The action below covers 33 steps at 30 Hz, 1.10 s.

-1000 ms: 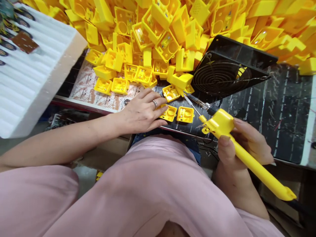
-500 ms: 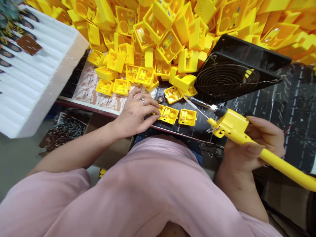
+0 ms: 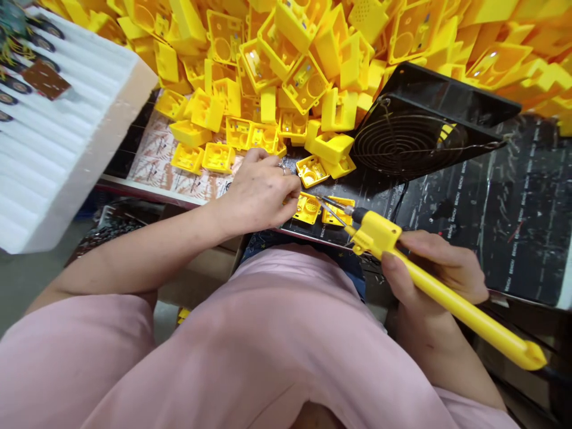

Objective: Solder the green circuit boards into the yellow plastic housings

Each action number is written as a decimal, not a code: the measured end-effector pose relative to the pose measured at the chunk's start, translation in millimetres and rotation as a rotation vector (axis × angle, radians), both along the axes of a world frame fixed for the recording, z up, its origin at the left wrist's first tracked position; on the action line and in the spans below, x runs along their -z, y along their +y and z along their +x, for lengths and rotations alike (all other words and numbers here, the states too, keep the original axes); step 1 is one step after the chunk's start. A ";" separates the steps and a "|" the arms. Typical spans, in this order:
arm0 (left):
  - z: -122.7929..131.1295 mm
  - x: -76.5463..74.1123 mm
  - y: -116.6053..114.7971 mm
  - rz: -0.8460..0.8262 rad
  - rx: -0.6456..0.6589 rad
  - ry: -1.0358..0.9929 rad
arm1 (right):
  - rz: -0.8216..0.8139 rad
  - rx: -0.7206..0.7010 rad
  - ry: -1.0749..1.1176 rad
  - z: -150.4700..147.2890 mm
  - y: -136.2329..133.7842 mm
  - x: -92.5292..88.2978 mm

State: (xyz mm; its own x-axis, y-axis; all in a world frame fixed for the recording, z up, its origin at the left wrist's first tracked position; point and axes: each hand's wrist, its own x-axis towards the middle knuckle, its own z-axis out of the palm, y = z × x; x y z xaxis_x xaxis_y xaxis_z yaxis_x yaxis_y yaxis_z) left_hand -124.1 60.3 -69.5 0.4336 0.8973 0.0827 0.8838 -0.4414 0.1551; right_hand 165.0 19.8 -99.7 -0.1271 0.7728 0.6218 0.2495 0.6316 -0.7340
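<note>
My right hand (image 3: pixel 442 268) is closed around the yellow handle of a soldering iron (image 3: pixel 378 231) with a solder feed tube beside its tip. The tip end reaches over a small open yellow plastic case (image 3: pixel 309 208) at the bench's front edge; contact cannot be made out. My left hand (image 3: pixel 263 193), with a ring on one finger, is curled at the left side of this case. Its fingertips are bent under, hiding whatever they hold. A second open case (image 3: pixel 336 212) lies to the right, partly behind the iron. Another tilted case (image 3: pixel 311 171) sits just behind.
A large heap of yellow cases (image 3: pixel 268 65) covers the bench's back. A black fan (image 3: pixel 402 137) stands behind the iron. At left, a white foam block (image 3: pixel 84 119) carries wheel-like round parts and wires. Black matting (image 3: pixel 469 208) covers the right bench.
My right hand has brought the soldering iron left and down toward the small cases. My left hand has shifted slightly right, its fingers more curled, covering more of the near case.
</note>
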 end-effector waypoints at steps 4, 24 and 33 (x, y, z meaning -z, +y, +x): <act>5.7 -14.6 9.3 -0.103 0.031 0.164 | 0.082 -0.062 -0.141 -6.7 6.2 -5.1; 13.1 -30.3 22.6 -0.285 0.055 0.254 | 0.080 0.002 -0.156 -1.9 13.1 -20.2; 5.6 -29.8 22.4 -0.289 0.049 0.230 | 0.088 -0.119 -0.224 -9.2 15.3 -20.6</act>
